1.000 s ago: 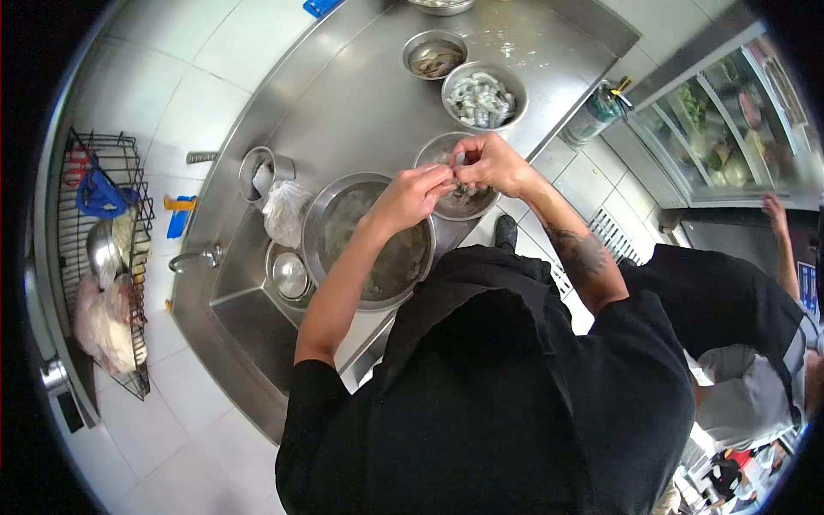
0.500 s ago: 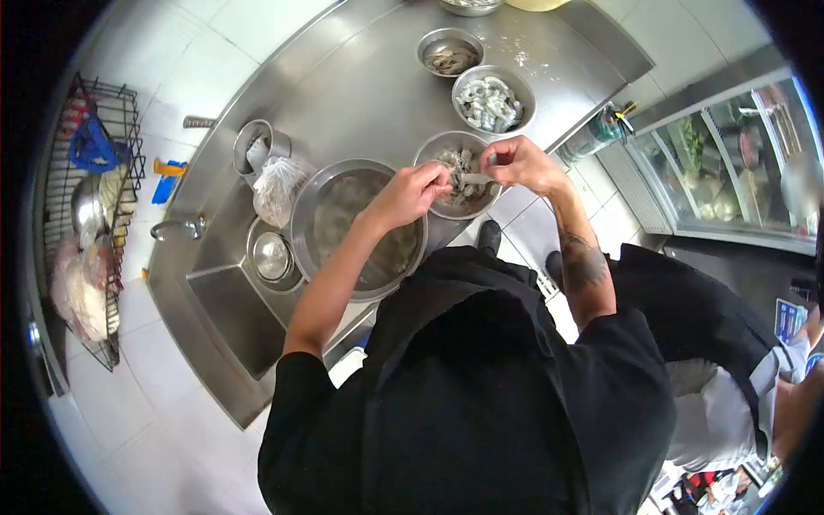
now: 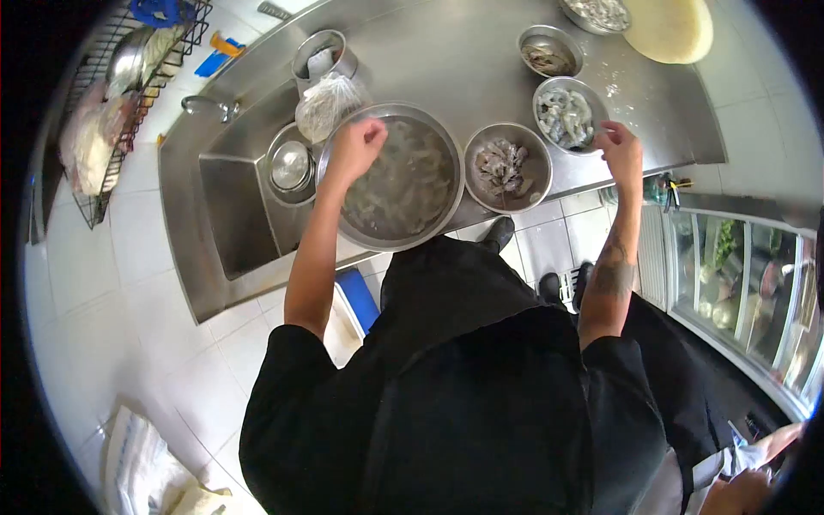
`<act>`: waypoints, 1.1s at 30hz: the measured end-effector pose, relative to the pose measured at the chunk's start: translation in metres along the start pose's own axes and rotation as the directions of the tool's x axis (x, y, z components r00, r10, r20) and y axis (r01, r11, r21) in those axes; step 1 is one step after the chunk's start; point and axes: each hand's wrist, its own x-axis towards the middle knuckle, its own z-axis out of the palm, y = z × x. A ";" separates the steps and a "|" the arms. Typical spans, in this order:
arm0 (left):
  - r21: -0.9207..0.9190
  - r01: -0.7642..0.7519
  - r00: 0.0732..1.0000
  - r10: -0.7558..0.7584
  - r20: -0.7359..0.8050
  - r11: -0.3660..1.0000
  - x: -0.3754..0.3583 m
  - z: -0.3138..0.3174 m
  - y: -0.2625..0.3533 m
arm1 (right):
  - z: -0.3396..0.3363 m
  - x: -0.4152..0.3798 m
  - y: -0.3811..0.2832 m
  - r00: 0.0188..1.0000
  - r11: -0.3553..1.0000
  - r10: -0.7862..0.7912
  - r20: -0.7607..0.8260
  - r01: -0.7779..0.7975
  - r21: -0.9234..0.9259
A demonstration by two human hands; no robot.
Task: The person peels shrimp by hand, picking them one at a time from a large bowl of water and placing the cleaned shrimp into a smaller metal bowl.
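Submerged shrimp are lying just right of the curled left grip, the loosely bent right grip farther, contents of both indiscernible.

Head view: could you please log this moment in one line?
left hand over large basin | right hand at pale-shrimp bowl edge

Before you on the counter, the basin sits under your left hand, with the sink further left. Right of the basin is a bowl of shrimp scraps; beyond it, a bowl of shrimp lies by your right hand, with a smaller bowl behind.
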 end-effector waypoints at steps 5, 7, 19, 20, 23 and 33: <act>0.307 0.142 0.928 -0.235 0.290 0.941 -0.071 0.056 -0.041 | 0.077 -0.035 0.004 0.959 0.973 -0.089 0.268 0.026 0.231; 0.502 0.103 0.943 -0.245 0.225 0.859 -0.085 0.085 -0.046 | 0.097 -0.064 -0.022 0.926 0.973 -0.120 0.358 0.038 0.227; 0.059 0.020 0.958 -0.036 0.285 0.998 -0.056 0.031 -0.050 | 0.177 -0.135 -0.122 0.831 0.919 -0.395 0.392 0.349 0.185; 0.057 0.017 0.956 -0.033 0.291 0.998 -0.060 0.022 -0.045 | 0.183 -0.135 -0.133 0.800 0.868 -0.495 0.341 0.475 0.146; -0.129 -0.106 0.959 0.136 0.249 0.986 -0.043 0.004 -0.039 | 0.214 -0.132 -0.148 0.741 0.771 -0.632 0.228 0.631 0.086; -0.469 -0.078 0.977 0.160 0.138 0.880 -0.023 0.000 -0.012 | 0.229 -0.123 -0.162 0.772 0.772 -0.633 -0.052 0.635 0.023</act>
